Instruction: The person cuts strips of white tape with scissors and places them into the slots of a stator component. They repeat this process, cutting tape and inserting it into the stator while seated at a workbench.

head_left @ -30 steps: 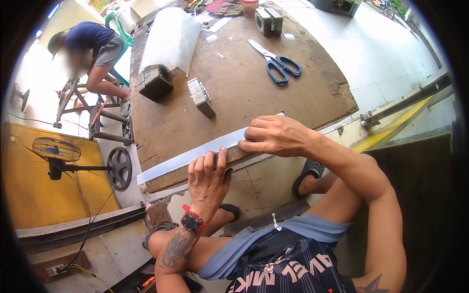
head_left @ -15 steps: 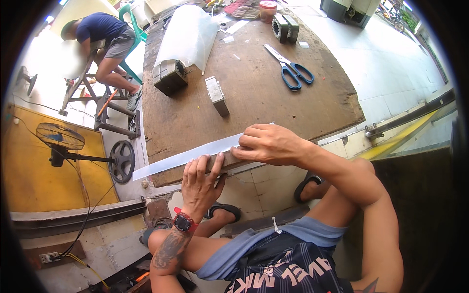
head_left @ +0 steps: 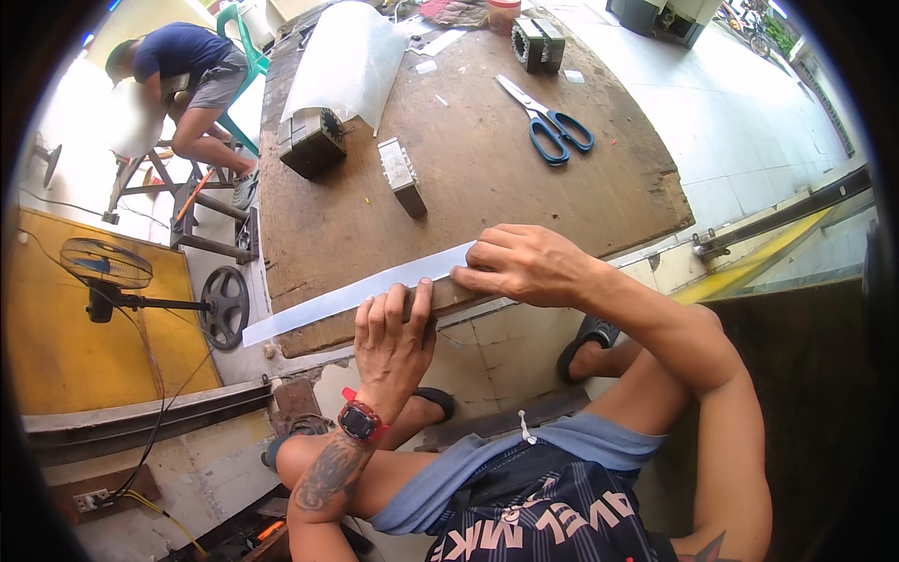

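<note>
A long narrow white strip (head_left: 318,311), like paper or thin film, lies along the near edge of the wooden table (head_left: 468,187). My left hand (head_left: 393,347) bends over that edge with its fingers side by side, the tips pressing on the strip; its thumb is mostly hidden. Just to the right, my right hand (head_left: 526,265) has curled fingers pinching the strip's right part and covering its end. Beyond the hands stand a small slotted metal block (head_left: 403,178) and, further right, scissors (head_left: 552,131) with blue handles, lying partly spread.
A larger slotted metal block (head_left: 314,145) sits by a rolled clear plastic sheet (head_left: 342,70) at the left. More slotted blocks (head_left: 538,45) and a red-lidded jar (head_left: 502,16) are at the back. A fan (head_left: 105,267) stands left; another person (head_left: 192,56) works beyond it.
Both hands have shifted slightly right along the strip. My right hand now covers the strip's right end, which showed before. The whole view has swung a little.
</note>
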`<act>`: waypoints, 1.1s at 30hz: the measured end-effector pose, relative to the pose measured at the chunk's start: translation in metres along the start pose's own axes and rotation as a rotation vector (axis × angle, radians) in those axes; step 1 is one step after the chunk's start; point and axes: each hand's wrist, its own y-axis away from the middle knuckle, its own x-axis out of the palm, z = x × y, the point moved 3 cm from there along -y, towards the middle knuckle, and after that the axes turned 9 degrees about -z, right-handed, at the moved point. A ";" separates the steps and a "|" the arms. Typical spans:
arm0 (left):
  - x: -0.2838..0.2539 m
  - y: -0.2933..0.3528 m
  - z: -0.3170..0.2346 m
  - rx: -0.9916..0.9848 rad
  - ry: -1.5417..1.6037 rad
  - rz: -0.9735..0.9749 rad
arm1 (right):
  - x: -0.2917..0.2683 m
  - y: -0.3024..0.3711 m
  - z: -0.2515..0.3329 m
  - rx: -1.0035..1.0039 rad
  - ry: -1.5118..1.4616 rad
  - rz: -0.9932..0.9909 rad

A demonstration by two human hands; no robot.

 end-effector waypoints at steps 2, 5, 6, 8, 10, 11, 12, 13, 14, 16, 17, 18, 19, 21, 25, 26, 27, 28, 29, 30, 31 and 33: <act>0.002 -0.002 -0.006 -0.028 0.029 0.012 | 0.002 0.001 0.000 0.012 -0.017 0.022; 0.002 -0.008 -0.013 -0.039 0.137 -0.018 | -0.004 0.006 -0.003 -0.007 0.011 -0.040; 0.000 -0.010 -0.012 0.003 0.120 -0.021 | -0.006 0.008 -0.004 -0.007 0.011 -0.037; -0.002 -0.013 -0.012 0.052 0.087 -0.026 | -0.010 0.009 -0.004 -0.003 0.011 -0.062; -0.002 -0.015 -0.014 0.032 0.075 -0.070 | -0.009 0.010 -0.004 0.016 0.014 -0.042; 0.000 -0.017 -0.018 0.039 0.052 -0.036 | -0.008 0.009 -0.004 0.024 0.011 -0.041; 0.003 -0.018 -0.023 0.032 0.041 -0.034 | -0.009 0.010 -0.005 0.016 0.009 -0.047; 0.006 -0.020 -0.027 0.028 0.038 -0.029 | -0.008 0.010 -0.004 0.007 0.008 -0.047; 0.006 -0.020 -0.028 -0.002 0.101 -0.019 | -0.010 0.011 -0.007 -0.004 0.015 -0.031; 0.005 -0.020 -0.027 0.014 0.123 -0.037 | -0.015 0.016 -0.011 -0.014 0.026 -0.045; 0.003 -0.020 -0.025 0.027 0.147 -0.053 | -0.018 0.019 -0.011 -0.014 0.022 -0.065; 0.003 -0.021 -0.025 0.042 0.123 -0.052 | -0.018 0.021 -0.012 -0.005 0.023 -0.045; 0.003 -0.021 -0.024 0.053 0.096 -0.020 | -0.019 0.022 -0.012 0.002 0.023 -0.044; 0.004 -0.023 -0.025 0.048 0.068 -0.032 | -0.018 0.023 -0.012 0.023 0.011 -0.038; 0.010 -0.028 -0.042 0.055 0.005 -0.033 | -0.017 0.025 -0.012 0.037 0.029 -0.054; 0.009 -0.027 -0.042 0.031 0.082 -0.029 | -0.019 0.027 -0.013 0.027 0.049 -0.047; 0.008 -0.027 -0.041 0.010 0.158 -0.019 | -0.021 0.029 -0.014 0.018 0.047 -0.051; 0.007 -0.026 -0.041 0.043 0.156 -0.047 | -0.023 0.031 -0.015 0.011 0.045 -0.045; 0.007 -0.026 -0.040 0.065 0.112 -0.016 | -0.024 0.032 -0.015 0.012 0.040 -0.053; 0.007 -0.026 -0.040 0.074 0.078 -0.016 | -0.024 0.033 -0.015 0.023 0.035 -0.042; 0.009 -0.027 -0.040 0.073 0.051 -0.004 | -0.024 0.033 -0.015 0.039 0.026 -0.041; 0.012 -0.029 -0.043 0.073 0.010 0.011 | -0.024 0.034 -0.015 0.052 0.011 -0.044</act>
